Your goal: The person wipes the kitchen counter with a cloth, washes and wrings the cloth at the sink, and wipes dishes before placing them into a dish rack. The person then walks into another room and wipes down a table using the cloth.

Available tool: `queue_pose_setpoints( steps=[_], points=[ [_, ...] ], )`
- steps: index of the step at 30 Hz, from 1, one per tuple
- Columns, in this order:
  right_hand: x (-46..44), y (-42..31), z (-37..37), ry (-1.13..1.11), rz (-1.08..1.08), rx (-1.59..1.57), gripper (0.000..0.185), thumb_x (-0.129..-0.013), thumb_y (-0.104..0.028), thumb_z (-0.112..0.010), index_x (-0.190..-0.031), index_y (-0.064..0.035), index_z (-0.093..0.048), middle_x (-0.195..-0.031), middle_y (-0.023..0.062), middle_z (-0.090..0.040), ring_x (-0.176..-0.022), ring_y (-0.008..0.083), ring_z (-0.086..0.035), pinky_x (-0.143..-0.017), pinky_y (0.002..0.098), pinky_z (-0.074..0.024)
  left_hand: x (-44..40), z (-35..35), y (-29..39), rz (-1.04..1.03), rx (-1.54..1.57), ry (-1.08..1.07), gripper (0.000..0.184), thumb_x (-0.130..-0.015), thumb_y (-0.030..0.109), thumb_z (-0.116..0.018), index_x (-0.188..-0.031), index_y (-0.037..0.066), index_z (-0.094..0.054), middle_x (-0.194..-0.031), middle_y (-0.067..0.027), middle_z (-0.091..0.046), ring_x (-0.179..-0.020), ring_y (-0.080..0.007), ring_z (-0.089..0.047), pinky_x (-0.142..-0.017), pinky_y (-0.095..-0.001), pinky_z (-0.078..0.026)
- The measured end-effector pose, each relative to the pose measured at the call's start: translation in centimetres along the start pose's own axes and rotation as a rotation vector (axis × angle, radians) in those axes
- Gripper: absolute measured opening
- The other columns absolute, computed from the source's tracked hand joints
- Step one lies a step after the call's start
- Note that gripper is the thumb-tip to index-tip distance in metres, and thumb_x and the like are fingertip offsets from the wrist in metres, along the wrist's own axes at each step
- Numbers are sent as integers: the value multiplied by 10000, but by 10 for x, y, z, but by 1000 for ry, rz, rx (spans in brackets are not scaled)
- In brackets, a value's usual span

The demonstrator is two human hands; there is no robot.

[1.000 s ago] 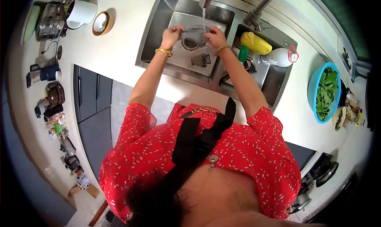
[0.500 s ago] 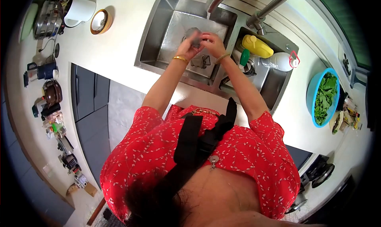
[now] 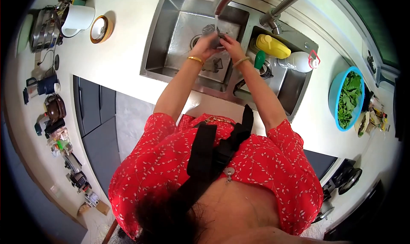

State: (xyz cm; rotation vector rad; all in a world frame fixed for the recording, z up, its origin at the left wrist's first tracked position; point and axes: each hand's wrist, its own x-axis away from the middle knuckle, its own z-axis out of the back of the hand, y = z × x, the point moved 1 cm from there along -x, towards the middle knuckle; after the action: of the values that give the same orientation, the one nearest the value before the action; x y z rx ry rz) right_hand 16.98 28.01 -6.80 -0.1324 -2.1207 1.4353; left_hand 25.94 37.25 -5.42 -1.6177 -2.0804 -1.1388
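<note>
Grey cloth (image 3: 208, 29) is hanging bunched between both hands, over the larger basin (image 3: 177, 37) and beneath the faucet (image 3: 223, 2). Water stream (image 3: 216, 22) is showing again, unseen half a second ago; wetting is apparently resuming. Left hand (image 3: 203, 47) is gripping the bunch, some fingers hidden; right hand (image 3: 233, 48) is pinching its edge. Cloth is looking dark, crumpled, probably soaked.

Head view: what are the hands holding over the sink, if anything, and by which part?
A grey cloth: the left hand grips its near part; the right hand is at its right side, exact hold unclear.
</note>
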Motion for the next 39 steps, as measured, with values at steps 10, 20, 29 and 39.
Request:
queue_pose_setpoints(
  steps=[10,20,29,39],
  points=[
    [17,6,1,154,365,256,203,-766,-166,-569,-924,-40,-585,-1103,56,-494,-952,147,-478,-772,273,-402,-29,10,-9,-101,220,154,268,-816,321,-524,-867,58,-510,-787,-89,-557,-692,-199,-552,-612,-311,-489],
    [-12,11,-7,-150,148,73,260,-771,-189,-540,-992,-51,-543,-824,49,-581,-672,122,-560,-586,265,-478,9,14,-9,-37,22,-46,217,-819,230,-513,-943,53,-536,-852,-68,-581,-746,-164,-563,-639,-284,-477],
    [25,23,-7,86,316,200,197,-653,-168,-591,-781,-20,-565,-675,77,-572,-615,158,-529,-563,295,-434,-31,13,2,-117,-764,86,267,-760,149,-592,-972,8,-510,-861,-90,-565,-753,-211,-559,-645,-321,-474],
    [46,36,45,183,108,529,194,-658,-222,-558,-765,-68,-608,-773,121,-606,-746,272,-568,-667,351,-435,-62,-53,-2,-391,-2067,-199,460,-614,113,-663,-1012,25,-452,-864,-155,-554,-734,-293,-550,-590,-345,-458]
  ],
)
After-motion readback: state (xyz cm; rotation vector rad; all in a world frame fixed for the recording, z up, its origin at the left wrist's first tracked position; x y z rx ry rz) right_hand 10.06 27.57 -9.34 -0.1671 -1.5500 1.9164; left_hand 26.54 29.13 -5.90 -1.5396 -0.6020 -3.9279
